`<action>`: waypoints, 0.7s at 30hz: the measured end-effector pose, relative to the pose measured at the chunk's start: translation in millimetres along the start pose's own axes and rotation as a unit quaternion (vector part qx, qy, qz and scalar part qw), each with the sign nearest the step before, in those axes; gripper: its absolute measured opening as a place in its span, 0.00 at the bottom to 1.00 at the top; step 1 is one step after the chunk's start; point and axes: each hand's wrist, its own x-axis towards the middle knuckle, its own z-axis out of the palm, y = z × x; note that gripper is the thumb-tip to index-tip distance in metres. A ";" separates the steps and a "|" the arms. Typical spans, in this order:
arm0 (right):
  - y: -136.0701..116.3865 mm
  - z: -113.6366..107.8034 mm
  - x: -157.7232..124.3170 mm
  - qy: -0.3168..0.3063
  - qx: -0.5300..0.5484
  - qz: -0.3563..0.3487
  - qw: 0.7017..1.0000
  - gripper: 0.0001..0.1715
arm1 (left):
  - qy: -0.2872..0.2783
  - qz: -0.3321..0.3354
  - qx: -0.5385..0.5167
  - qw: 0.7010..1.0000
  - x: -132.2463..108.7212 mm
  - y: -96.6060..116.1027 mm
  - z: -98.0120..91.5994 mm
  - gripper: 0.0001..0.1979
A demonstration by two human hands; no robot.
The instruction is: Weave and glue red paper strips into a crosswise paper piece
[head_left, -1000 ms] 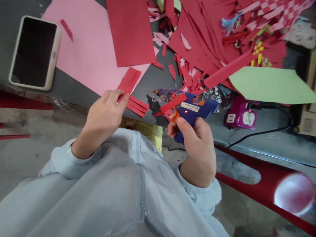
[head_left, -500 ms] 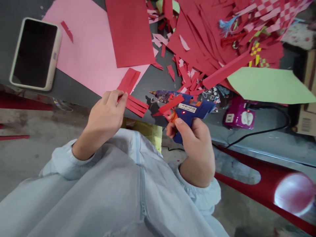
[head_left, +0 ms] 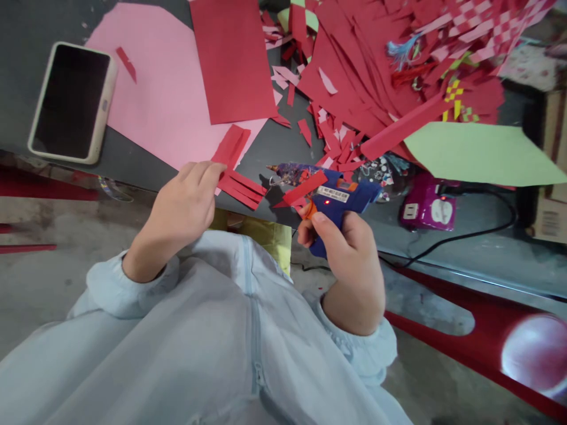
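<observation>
My left hand lies with its fingers stretched flat over the near end of red paper strips at the table's edge. Its fingertips touch the paper where a wider folded red piece meets the slit strips; the thumb is hidden. In my right hand is a blue hot glue gun, its fingers wrapped around the handle near the orange trigger. A red light glows on the gun's side. The nozzle points left toward the strips, apart from them. One red strip lies across the gun's front.
A phone rests at the left, beside a large pink sheet and a red sheet. Red scraps, woven paper pieces and a green sheet spread across the right. A purple power block with a black cable stands nearby.
My left fingers have gone from a pinch on the red paper to lying flatter over it, and the hand has shifted slightly left. The glue gun stays almost where it was.
</observation>
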 end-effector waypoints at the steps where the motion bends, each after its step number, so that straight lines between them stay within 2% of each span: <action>1: 0.3 -0.2 0.0 0.000 -0.001 -0.001 1.000 0.11 | 0.001 0.002 -0.002 1.000 -0.7 -1.1 -0.3 0.24; 12: 2.1 -1.2 0.1 -0.004 -0.001 -0.001 1.000 0.09 | -0.072 0.063 -0.015 0.995 -3.3 -11.0 -11.6 0.24; 17: 3.8 -2.6 -1.0 -0.009 -0.010 -0.007 1.000 0.13 | -0.039 0.044 -0.039 0.998 -4.4 -12.2 -9.7 0.26; 21: 4.1 -2.7 0.1 -0.009 -0.019 -0.007 1.000 0.14 | -0.041 0.055 -0.012 0.998 -5.3 -10.0 -7.3 0.25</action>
